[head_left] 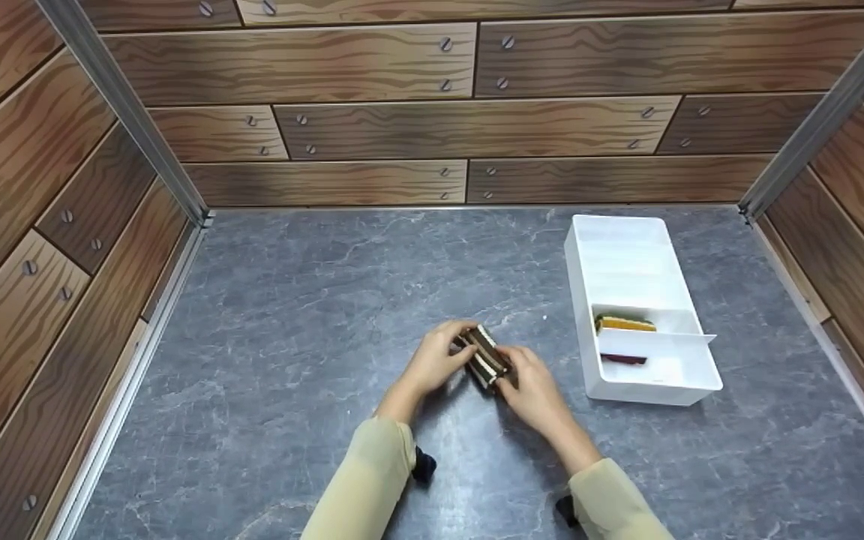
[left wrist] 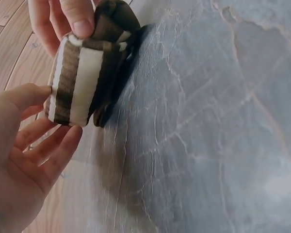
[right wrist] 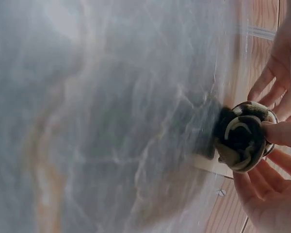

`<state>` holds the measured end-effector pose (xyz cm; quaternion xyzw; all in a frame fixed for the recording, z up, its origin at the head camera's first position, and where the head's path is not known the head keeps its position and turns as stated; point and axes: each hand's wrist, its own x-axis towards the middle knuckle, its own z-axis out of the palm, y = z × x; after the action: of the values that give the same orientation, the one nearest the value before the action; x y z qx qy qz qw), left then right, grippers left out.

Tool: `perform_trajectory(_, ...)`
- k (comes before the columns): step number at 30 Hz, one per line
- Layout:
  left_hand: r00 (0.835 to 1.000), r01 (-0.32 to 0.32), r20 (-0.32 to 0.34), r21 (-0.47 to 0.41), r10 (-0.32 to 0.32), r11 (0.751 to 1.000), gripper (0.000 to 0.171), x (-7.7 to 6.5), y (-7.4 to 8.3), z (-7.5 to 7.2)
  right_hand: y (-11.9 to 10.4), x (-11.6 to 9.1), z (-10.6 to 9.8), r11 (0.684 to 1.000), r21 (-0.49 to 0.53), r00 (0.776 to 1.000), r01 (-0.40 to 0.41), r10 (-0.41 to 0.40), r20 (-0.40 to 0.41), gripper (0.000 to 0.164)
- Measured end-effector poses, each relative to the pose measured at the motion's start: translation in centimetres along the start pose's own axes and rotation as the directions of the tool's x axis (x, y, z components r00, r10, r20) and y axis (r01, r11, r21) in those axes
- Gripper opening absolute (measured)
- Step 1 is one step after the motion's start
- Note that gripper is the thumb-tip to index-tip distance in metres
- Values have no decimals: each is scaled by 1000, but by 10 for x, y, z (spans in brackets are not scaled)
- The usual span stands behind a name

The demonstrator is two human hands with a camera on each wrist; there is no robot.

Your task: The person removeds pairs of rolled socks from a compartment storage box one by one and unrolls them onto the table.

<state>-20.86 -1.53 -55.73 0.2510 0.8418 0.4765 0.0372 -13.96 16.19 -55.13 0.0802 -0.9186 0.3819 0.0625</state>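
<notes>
A rolled bundle of brown-and-white striped ribbed cloth (head_left: 486, 356), which looks like rolled socks, is held between both hands just above the grey surface. My left hand (head_left: 436, 360) grips its left end, thumb on the near side. On the other end, my right hand (head_left: 529, 390) pinches with thumb and fingers. In the left wrist view the striped bundle (left wrist: 80, 82) shows its broad bands, the left hand (left wrist: 26, 155) at its lower side. From the right wrist, the bundle (right wrist: 242, 138) shows a spiral end, with the right hand (right wrist: 271, 194) around its edge.
To the right stands a white divided box (head_left: 627, 259). One compartment holds a yellow-and-green folded item (head_left: 625, 324), and the front one a dark red item (head_left: 623, 359). Wood-patterned walls (head_left: 372, 71) enclose the grey marbled surface (head_left: 312, 300) at the back and sides.
</notes>
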Motion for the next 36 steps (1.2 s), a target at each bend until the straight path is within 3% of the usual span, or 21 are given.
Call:
perform_trajectory(7, 1000, 11, -28, 32, -10, 999, 39, -8, 0, 0, 5, 8, -8, 1000, -6, 997, 21, -20, 79, 48)
perform_trajectory(15, 998, 41, -52, -19, -42, 999, 35, -17, 1, 5, 13, 16, -15, 997, 2, 985, 75, -74, 156, 45)
perform_trajectory(23, 995, 45, -83, -81, -51, 996, 32, -20, -2, 8, 16, 12, -18, 990, -17, 982, 140, -136, 132, 41)
perform_trajectory(26, 995, 60, -78, -93, -68, 994, 33, -19, -1, 8, 17, 9, -17, 965, -111, 965, 237, -221, 138, 52)
perform_trajectory(29, 994, 69, -77, -96, -76, 993, 33, -19, -1, 7, 19, 7, -14, 910, -231, 937, 344, -317, 149, 68)
perform_trajectory(32, 993, 75, -86, -97, -83, 992, 33, -19, -2, 7, 20, 9, -10, 871, -296, 920, 392, -366, 140, 66)
perform_trajectory(36, 987, 72, -136, -87, -83, 994, 28, -20, -4, 7, 16, 14, -11, 888, -274, 929, 369, -339, 151, 58)
